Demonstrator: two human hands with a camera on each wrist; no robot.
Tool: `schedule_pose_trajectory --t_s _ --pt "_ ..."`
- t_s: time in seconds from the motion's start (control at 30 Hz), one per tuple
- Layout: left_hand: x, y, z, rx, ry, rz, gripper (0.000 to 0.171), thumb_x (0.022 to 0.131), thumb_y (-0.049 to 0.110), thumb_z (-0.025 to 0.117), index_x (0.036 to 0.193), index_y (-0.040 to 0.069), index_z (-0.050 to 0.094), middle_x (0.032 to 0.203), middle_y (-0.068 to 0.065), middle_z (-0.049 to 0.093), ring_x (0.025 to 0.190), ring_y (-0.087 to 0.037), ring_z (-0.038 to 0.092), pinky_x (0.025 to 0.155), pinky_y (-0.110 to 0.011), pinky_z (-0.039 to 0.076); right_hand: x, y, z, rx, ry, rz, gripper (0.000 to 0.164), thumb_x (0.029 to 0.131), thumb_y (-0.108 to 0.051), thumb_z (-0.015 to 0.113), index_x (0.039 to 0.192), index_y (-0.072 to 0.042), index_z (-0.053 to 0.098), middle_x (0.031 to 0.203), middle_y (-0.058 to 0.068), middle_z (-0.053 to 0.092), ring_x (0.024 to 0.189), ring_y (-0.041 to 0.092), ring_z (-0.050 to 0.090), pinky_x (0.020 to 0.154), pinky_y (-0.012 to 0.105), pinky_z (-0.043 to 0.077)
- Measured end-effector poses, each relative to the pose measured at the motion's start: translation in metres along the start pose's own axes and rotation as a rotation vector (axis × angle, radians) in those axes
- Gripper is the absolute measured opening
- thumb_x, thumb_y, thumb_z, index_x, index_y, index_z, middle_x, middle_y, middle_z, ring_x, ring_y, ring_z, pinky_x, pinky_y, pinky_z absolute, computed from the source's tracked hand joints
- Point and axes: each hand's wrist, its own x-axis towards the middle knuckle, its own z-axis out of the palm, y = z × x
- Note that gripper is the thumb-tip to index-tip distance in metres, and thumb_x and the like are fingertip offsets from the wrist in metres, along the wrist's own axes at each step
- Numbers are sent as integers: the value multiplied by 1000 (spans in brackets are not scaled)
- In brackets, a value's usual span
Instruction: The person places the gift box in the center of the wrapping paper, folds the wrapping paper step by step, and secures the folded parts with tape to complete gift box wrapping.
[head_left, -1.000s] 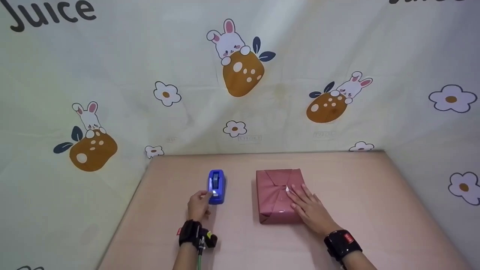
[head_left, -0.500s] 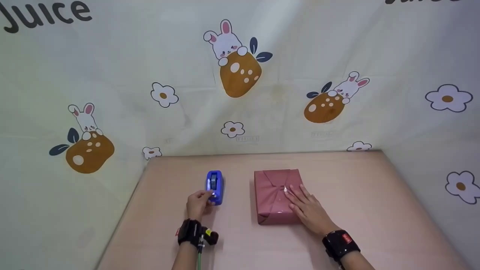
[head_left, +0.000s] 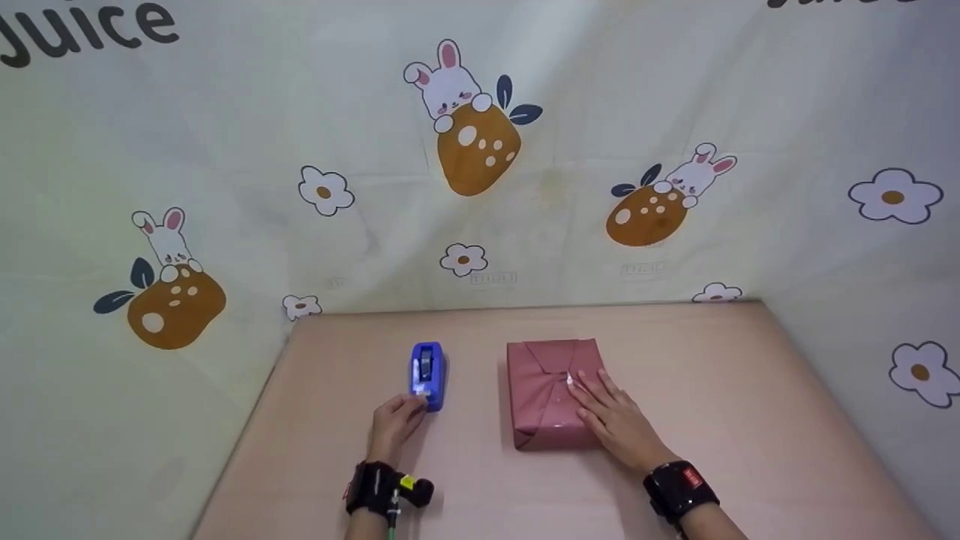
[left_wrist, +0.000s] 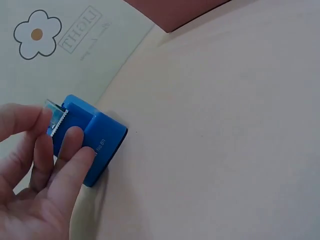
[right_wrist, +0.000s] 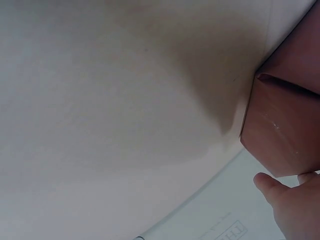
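Note:
A blue tape dispenser (head_left: 426,367) stands on the left part of the table, its toothed cutter toward me. At that cutter, my left hand (head_left: 395,426) pinches the end of the clear tape (left_wrist: 54,114) between thumb and fingertip; other fingers lie against the blue body (left_wrist: 109,132) in the left wrist view. My right hand (head_left: 624,426) rests with fingers spread on the right side of a box wrapped in dark pink paper (head_left: 546,401). Folded flaps meet at the middle of its top, where a shiny white spot shows beside my fingertips. The right wrist view catches the box's folded end (right_wrist: 285,125).
The light pinkish table (head_left: 480,495) runs back to a pale curtain (head_left: 360,247) printed with rabbits, fruit and flowers. Curtain also hangs along the left and right sides. Black camera bands (head_left: 373,487) sit on both wrists, with a green cable at the left one.
My left hand has drawn slightly toward me, from over the dispenser's front to its near end. The right hand and the box stay put; the head view has shifted a little.

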Motion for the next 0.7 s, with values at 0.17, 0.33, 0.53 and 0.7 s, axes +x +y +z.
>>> schedule_pose_trajectory --t_s 0.17,0.33,0.53,0.7 --pt "-2 -9 -4 -37 -48 42 19 87 12 63 93 -6 62 106 -13 59 102 -18 60 96 -37 46 0 0 -1 3 -7 3 43 97 -32 45 138 -21 45 148 3 36 140 35 23 106 59 26" --pt "-1 -13 -6 -46 -67 62 12 87 8 61 85 -4 62 100 -9 61 95 -15 60 88 -28 50 0 0 -1 2 25 -17 42 96 -30 47 137 -20 47 147 4 38 138 37 26 104 60 28" --pt "-1 -19 -10 -2 -70 76 12 86 8 61 84 -3 64 97 -8 63 92 -14 60 82 -22 50 -1 -2 0 18 57 -35 41 96 -28 48 136 -19 49 145 6 41 136 38 28 102 61 29" --pt "-3 -20 -11 29 -81 76 12 86 7 61 81 -4 60 92 -12 65 83 -16 64 77 -27 54 -1 -3 -1 30 46 -23 41 96 -29 48 136 -19 48 146 5 40 137 37 27 103 61 28"
